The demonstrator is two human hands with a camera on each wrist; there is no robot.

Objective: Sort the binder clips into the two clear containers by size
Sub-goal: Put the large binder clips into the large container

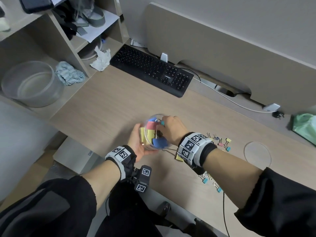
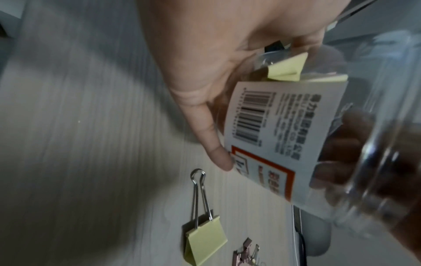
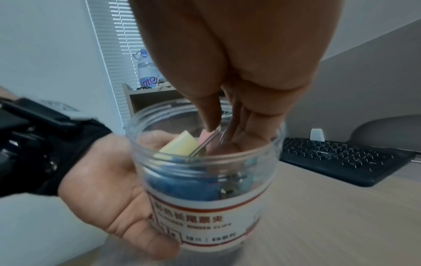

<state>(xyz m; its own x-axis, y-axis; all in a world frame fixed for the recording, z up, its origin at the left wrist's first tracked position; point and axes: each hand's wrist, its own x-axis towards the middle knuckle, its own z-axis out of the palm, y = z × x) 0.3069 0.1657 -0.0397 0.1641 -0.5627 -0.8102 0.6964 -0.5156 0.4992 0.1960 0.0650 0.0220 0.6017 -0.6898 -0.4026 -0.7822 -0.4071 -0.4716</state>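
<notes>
Left hand [image 3: 109, 194] wraps the labelled jar [image 3: 205, 180] at frame centre, tilting its mouth toward the right hand [image 1: 171, 129], whose fingers [image 3: 205, 111] pinch a yellow clip's [image 3: 180, 145] wire handles, lowering it among the big clips inside, probably to drop it cleanly.

black sleeves [image 1: 277, 200] — grey wristbands [image 1: 193, 147] bearing square markers.

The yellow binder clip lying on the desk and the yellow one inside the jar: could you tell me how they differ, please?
The yellow clip on the desk lies flat and untouched; the yellow clip in the jar sits tilted at the mouth of the clear jar, with the right hand pinching its wire handles. The left hand holds the jar off the desk. They appear alike in colour and size.
</notes>
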